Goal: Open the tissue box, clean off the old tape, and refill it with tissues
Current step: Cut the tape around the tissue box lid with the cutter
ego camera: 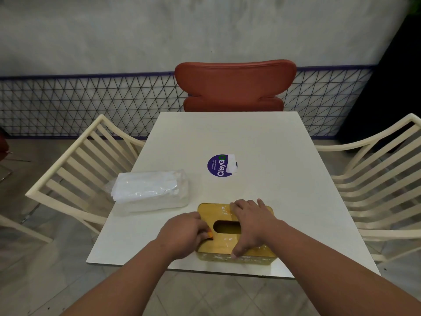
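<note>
We see the right hand [249, 224] lying palm-down across the yellow-brown wooden lid [218, 245] of the tissue box [237, 258], its fingers spread and fairly straight, reaching toward the lid's far edge, while the thumb [237, 249] runs down to the near edge and presses there. Nothing is enclosed in this hand; it simply bears on the lid. The left hand [182, 233] sits at the lid's left end with its fingers curled under, and a small orange object [210, 235] shows at its fingertips, just left of the lid's dark oval slot [227, 226]. We cannot tell what that orange thing is, nor quite how it is held, only that the curled fingers close around it against the wood.

The box stands on the near part of the white square table [284, 179], close to its front edge, lid in place. White flecks of tape residue [224, 210] dot the lid's far strip and the near side wall below the thumb.

To the left of the box and a little farther away lies a clear plastic pack of white tissues [149, 190], apart from both hands. Beyond the box, near the table's middle, a round purple sticker [219, 166] reading "ClayGo" is fixed to the surface, with a white strip of tape [231, 164] over its right side.

Around the table we note a red padded chair [234, 85] at the far side, a cream slatted chair [79, 169] on the left, and another cream slatted chair [382, 179] on the right.
</note>
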`<state>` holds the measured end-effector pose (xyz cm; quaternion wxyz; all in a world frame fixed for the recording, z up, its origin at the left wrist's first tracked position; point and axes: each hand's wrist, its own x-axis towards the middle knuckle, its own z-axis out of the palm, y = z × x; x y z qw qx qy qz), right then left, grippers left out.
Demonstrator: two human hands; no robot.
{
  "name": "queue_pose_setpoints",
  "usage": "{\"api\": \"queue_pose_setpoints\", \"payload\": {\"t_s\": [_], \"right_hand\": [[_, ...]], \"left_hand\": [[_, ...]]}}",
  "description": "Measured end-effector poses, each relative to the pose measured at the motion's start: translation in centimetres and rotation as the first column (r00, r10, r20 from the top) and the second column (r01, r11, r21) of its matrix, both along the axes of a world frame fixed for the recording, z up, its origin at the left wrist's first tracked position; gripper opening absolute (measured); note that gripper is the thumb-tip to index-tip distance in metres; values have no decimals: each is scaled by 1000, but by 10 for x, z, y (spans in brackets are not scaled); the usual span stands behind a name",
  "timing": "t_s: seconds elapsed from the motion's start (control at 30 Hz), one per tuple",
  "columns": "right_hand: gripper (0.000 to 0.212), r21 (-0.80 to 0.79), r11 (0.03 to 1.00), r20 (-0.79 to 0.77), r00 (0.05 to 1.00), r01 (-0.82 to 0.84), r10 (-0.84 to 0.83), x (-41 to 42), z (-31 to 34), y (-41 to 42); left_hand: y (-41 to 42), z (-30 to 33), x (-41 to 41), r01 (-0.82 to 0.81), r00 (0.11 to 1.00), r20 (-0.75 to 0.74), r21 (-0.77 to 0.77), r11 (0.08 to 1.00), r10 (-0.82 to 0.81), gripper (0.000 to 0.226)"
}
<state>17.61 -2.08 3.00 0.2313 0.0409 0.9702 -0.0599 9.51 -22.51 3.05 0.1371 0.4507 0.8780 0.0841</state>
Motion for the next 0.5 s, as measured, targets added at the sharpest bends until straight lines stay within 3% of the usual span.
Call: {"api": "queue_pose_setpoints", "payload": {"t_s": [0.17, 0.33, 0.5], "right_hand": [[134, 9, 1000, -10, 1000, -2, 2, -1, -1, 0], [133, 5, 1000, -5, 1000, -1, 1, -1, -1, 0], [134, 9, 1000, -14, 1000, -5, 5, -2, -1, -1]], "left_hand": [[-11, 2, 3, 106, 993, 63, -47, 993, -103, 25], [-3, 6, -4, 57, 998, -34, -45, 997, -58, 28], [1, 6, 6, 181, 983, 54, -97, 979, -177, 26]]}}
